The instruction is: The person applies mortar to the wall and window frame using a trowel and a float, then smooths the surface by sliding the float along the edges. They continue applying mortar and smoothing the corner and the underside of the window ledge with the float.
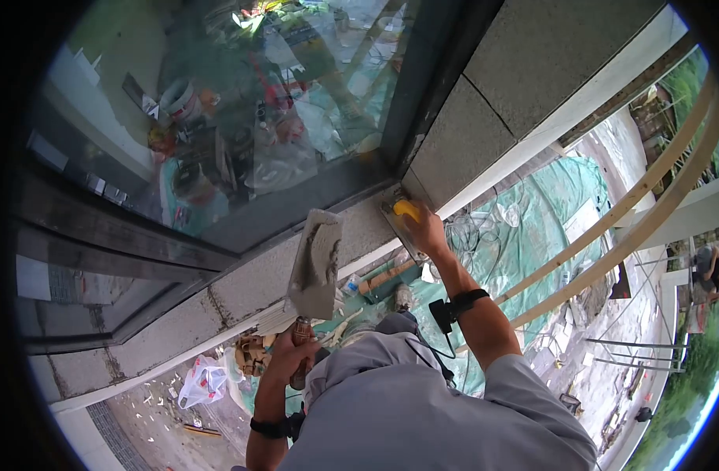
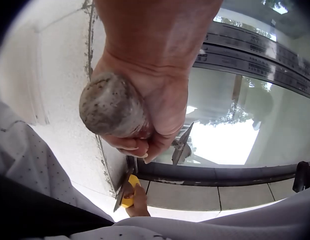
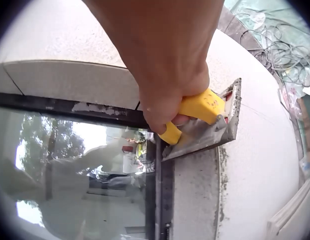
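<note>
The float handle (image 3: 202, 106) in the right grip (image 3: 167, 102) is seen as smooth yellow plastic, its blade (image 3: 195, 137) as metal smeared with rough grey mortar. Worn, mottled wood is shown by the trowel handle (image 2: 114, 106) in the left grip (image 2: 145, 107). Beyond both grips, glossy glass (image 1: 242, 118) is framed by dark metal.

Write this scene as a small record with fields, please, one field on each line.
Left hand: grips trowel by its handle
Trowel blade: grey paste on it
Right hand: grips float by yellow handle
Float position: at ledge, near window frame corner
Below ledge: green sheet, cables, white bag
</note>
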A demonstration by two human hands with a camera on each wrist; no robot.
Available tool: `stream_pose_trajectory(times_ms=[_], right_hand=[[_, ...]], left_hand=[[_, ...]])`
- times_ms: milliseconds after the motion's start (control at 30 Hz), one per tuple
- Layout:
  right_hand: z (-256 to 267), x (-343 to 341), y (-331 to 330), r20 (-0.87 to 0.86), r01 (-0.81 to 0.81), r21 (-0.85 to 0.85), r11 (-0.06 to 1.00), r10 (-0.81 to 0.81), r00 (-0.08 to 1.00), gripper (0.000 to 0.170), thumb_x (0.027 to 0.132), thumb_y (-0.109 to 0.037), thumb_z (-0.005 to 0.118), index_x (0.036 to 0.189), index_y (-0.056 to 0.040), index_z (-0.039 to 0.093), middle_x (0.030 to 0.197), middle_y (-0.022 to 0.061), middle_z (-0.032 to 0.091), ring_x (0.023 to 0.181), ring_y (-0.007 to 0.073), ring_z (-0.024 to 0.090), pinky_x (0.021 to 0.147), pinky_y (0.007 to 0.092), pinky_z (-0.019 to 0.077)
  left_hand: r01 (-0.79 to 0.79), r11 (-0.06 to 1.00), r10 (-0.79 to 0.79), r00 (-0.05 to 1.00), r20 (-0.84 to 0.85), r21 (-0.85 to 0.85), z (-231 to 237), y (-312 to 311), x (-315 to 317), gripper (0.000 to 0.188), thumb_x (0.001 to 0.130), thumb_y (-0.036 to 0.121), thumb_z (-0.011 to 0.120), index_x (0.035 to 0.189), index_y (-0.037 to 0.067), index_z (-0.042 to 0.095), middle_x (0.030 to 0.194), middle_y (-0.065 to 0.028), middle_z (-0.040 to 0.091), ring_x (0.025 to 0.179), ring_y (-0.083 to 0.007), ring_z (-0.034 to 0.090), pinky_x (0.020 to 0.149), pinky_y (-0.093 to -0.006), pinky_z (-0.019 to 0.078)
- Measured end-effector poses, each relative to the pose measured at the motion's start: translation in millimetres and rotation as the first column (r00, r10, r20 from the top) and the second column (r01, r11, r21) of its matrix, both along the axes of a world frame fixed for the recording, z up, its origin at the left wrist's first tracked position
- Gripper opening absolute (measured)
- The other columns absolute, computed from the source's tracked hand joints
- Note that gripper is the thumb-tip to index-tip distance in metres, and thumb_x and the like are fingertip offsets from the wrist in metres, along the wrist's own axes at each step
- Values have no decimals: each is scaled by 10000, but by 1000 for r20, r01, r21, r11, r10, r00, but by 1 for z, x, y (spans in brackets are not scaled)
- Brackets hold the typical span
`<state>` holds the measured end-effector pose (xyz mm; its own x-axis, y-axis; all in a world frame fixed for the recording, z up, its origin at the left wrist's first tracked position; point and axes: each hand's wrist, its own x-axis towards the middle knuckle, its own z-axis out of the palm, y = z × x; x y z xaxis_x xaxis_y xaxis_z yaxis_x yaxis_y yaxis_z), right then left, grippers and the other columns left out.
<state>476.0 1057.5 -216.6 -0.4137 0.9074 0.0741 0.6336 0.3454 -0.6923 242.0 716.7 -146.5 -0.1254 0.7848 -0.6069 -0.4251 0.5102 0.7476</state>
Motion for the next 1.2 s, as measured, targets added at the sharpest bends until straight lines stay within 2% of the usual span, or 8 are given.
stream_pose_trajectory(times_ms=[100,400,533,633,700,800,833,1200], right_hand=[[3,-4,0,72,32,134,990,-42,996,404,905,-327,601,1205,-69,521,856,256,674,794,454,647,710,515,519],[-14,-30,17,190,133,95,987,-149,970,400,896,-331,603,1194,-69,553,870,259,672,815,448,645,721,525,509],[-25,-26,21,91,125,115,986,-136,987,417,894,-335,606,1209,-69,549,896,262,673,806,444,649,724,521,510],[-16,-29,28,85,128,51,991,-132,988,403,886,-319,601,1185,-59,528,925,274,668,872,458,640,776,529,497],[-6,-27,31,-4,99,-193,976,-102,995,448,875,-312,607,1229,-56,508,982,279,660,944,453,628,813,513,488],[2,-10,14,74,-35,-184,982,49,996,429,863,-316,621,1198,-54,571,940,238,677,853,425,656,753,477,516],[1,-3,3,208,-61,40,997,51,977,449,862,-316,614,1234,-77,536,929,243,676,844,439,650,754,499,505],[11,-33,34,302,-29,95,995,-1,953,419,876,-236,522,1241,-35,477,914,297,659,825,469,641,762,540,499]], left_hand=[[3,1000,-3,1000,1,4,1,0,1,288,794,61,701,990,51,490,655,-29,527,441,-108,509,410,-253,417],[-18,997,16,1000,-27,-76,6,-2,5,272,794,58,696,981,52,499,662,-29,533,444,-106,506,419,-261,423],[-25,999,25,1000,-6,-24,-1,-7,6,259,794,52,693,972,50,505,648,-29,533,445,-108,506,422,-259,422],[-53,998,54,998,18,-34,0,-8,9,248,795,48,689,964,49,508,640,-28,530,449,-108,509,422,-259,424],[-49,999,50,998,33,-17,0,-8,12,253,796,48,689,968,50,504,640,-29,530,451,-111,511,422,-262,426],[-39,999,38,998,45,12,1,-9,10,268,795,49,691,978,54,495,640,-32,528,455,-115,515,424,-266,431],[-30,999,29,998,51,24,1,-8,11,278,794,49,693,985,56,491,641,-33,527,457,-117,517,426,-268,433],[-46,999,45,998,49,26,0,-18,14,282,794,45,699,987,51,494,638,-38,539,455,-120,534,421,-272,439]])
